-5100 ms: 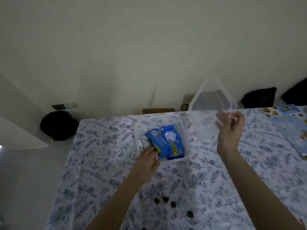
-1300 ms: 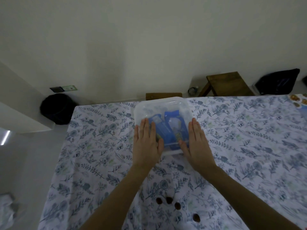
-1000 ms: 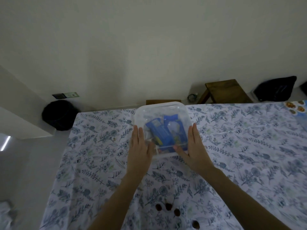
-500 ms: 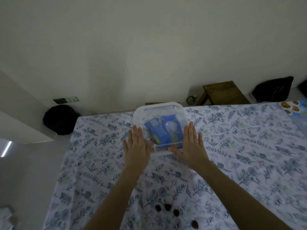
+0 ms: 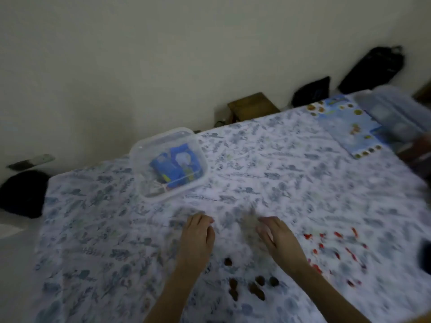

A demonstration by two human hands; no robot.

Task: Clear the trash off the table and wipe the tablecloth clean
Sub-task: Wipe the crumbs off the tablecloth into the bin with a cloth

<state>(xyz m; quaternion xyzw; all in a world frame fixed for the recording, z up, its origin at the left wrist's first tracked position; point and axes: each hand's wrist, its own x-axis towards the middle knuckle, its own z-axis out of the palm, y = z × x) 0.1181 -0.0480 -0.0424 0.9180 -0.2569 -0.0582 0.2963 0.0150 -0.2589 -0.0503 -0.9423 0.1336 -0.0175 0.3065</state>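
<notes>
Dim light, heavy motion blur. A floral tablecloth (image 5: 291,173) covers the table.

- Left hand (image 5: 198,234): palm down, low over the cloth at 6 o'clock of the table. Its fingers lie close together with the tips bent down loosely, and it holds nothing. Blur hides whether the tips touch the cloth.
- Right hand (image 5: 278,238): beside the left with a gap between them. Its fingers are together and slightly curled, and it holds nothing. Contact with the cloth cannot be told.
- Clear plastic box (image 5: 142,173): lid on, sitting on the cloth at 11 o'clock from the hands, well apart from them and near the table's far edge. Blue packets (image 5: 175,166) show through the lid.
- Brown crumbs (image 5: 273,281): a small cluster on the cloth at 6 o'clock from the hands, between the two forearms.
- Red scraps (image 5: 307,236): scattered on the cloth at 3 o'clock from the right hand, the nearest just beside its wrist.
- Blue printed sheet (image 5: 345,127): lying flat at 2 o'clock, near the far right edge.
- Beyond the table, against the wall: a wooden stool (image 5: 253,107) at 12 o'clock and two black bags (image 5: 311,92) at 1 o'clock.
- A dark rounded object (image 5: 22,194) sits off the table at 9 o'clock.
</notes>
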